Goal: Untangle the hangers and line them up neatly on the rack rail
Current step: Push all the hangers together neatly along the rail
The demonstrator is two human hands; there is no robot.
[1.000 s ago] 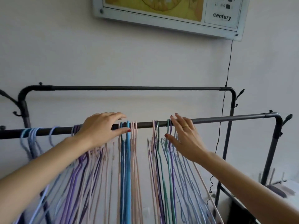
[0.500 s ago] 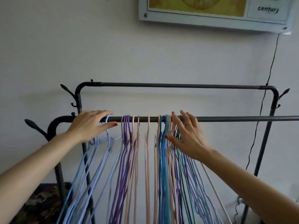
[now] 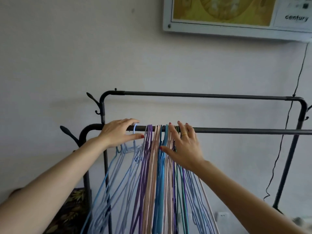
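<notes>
A dense bunch of thin hangers hangs from the near black rail point(image 3: 244, 131): light blue ones point(image 3: 118, 168) at the left, then purple point(image 3: 146, 159), pink point(image 3: 154, 159), bright blue point(image 3: 163, 159), and green and pale blue ones at the right. My left hand point(image 3: 118, 132) lies flat over the rail at its left end, fingers straight, thumb under the light blue hooks. My right hand point(image 3: 184, 146) presses with spread straight fingers against the right side of the bunch, fingertips at the rail.
A second, higher rail point(image 3: 202, 95) runs behind, close to the white wall. Side hooks point(image 3: 67, 132) stick out at the rack's left end. A framed board point(image 3: 236, 16) hangs above right, with a black cable point(image 3: 283, 132) dropping from it. A patterned cushion point(image 3: 67, 210) lies low left.
The hangers have been pushed leftward into a tighter bunch near the rail's left end. My right hand slid left along the rail with them. The view swung left.
</notes>
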